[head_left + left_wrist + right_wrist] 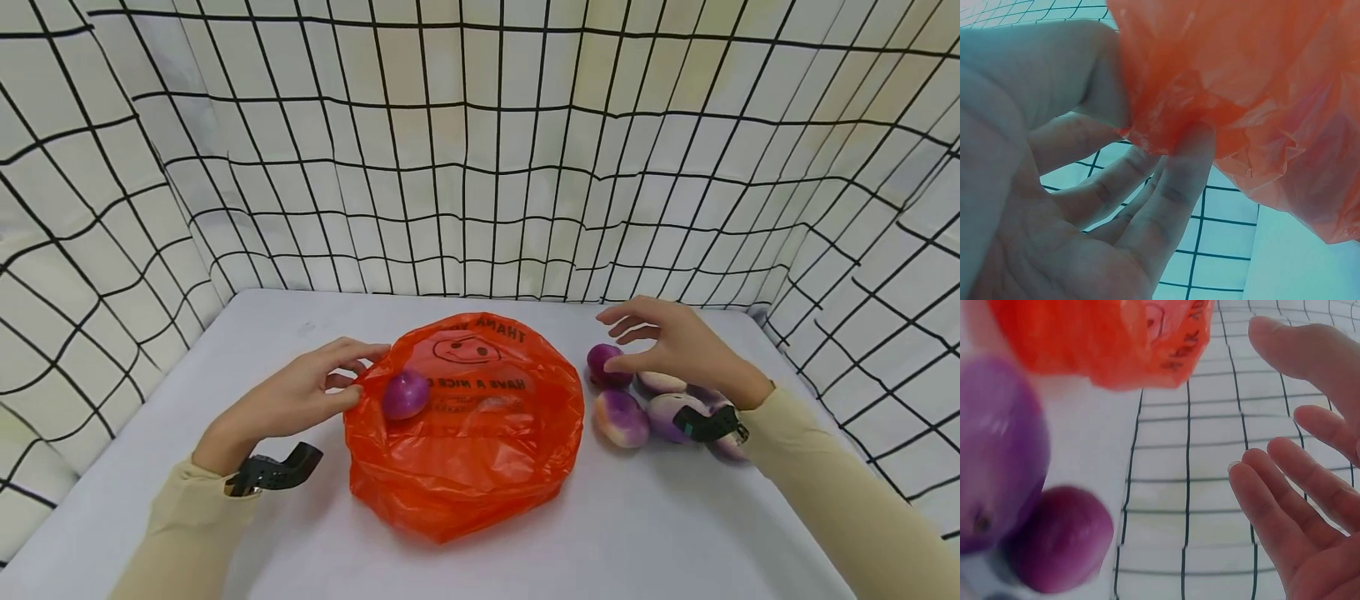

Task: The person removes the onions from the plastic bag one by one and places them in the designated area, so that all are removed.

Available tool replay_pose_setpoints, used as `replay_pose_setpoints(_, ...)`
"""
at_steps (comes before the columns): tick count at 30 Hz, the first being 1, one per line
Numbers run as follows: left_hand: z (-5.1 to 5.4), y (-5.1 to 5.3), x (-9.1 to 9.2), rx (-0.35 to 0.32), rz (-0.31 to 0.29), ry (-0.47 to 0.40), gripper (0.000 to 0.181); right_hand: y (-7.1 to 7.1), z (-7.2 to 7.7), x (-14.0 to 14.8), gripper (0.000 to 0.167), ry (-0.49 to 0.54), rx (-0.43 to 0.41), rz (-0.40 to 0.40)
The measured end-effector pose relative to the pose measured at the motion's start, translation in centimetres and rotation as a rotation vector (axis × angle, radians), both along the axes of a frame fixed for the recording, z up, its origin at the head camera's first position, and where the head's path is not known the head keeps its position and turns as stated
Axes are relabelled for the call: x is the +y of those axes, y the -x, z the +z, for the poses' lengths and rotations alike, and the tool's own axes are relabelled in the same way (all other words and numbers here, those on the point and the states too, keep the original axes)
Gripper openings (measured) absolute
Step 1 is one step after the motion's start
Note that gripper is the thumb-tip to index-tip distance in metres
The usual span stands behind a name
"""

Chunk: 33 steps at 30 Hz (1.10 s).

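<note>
A red plastic bag [465, 475] stands with its mouth open in the middle of the table; it bears printed words and a face. At its left rim my left hand [300, 392] pinches the plastic, thumb and fingers meeting on the film in the left wrist view. Inside the bag, near that hand, lies a round, shiny purple vegetable [406, 395]. My right hand [667, 337] hovers over a pile right of the bag, fingers parted and holding nothing. Nearest its thumb is a round dark-purple vegetable [604, 367], apart from the hand in the right wrist view.
Several purple-and-white vegetables, turnip-like [621, 419], lie together under the right hand and wrist, partly hidden. A white table [300, 329] carries everything. Black netting [465, 175] over white cloth encloses the back and both sides.
</note>
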State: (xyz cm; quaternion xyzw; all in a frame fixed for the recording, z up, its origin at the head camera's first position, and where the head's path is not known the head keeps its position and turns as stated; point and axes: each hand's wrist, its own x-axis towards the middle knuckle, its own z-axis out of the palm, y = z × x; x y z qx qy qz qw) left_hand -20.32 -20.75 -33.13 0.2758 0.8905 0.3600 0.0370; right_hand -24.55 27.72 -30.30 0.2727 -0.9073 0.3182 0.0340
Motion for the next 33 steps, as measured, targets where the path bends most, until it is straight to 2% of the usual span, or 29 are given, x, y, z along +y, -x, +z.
replay_pose_setpoints(7, 0.0, 0.0, -0.1, -0.011, 0.008, -0.002, 0.055, 1.2, -0.2, -3.9, 0.058, 0.086, -0.007, 0.126)
replay_pose_setpoints(17, 0.0, -0.1, -0.3, -0.017, 0.014, -0.017, 0.056, 0.9, -1.5, -9.8, 0.069, 0.096, -0.139, 0.199)
replay_pose_setpoints(23, -0.2, 0.0, -0.3, -0.016, 0.01, -0.02, 0.056, 1.1, -2.4, -12.3, 0.073, 0.119, -0.203, 0.238)
replay_pose_setpoints(26, -0.2, 0.0, -0.2, -0.015, 0.012, -0.021, 0.056, 1.4, -2.6, -13.3, 0.073, 0.149, -0.23, 0.275)
replay_pose_setpoints(30, -0.2, 0.0, -0.2, -0.023, 0.014, -0.023, 0.057, 1.8, -3.0, -14.6, 0.071, 0.217, -0.318, 0.317)
replay_pose_setpoints(33, -0.2, -0.1, -0.2, -0.026, 0.016, -0.022, 0.058, 2.1, -3.4, -15.5, 0.067, 0.239, -0.364, 0.318)
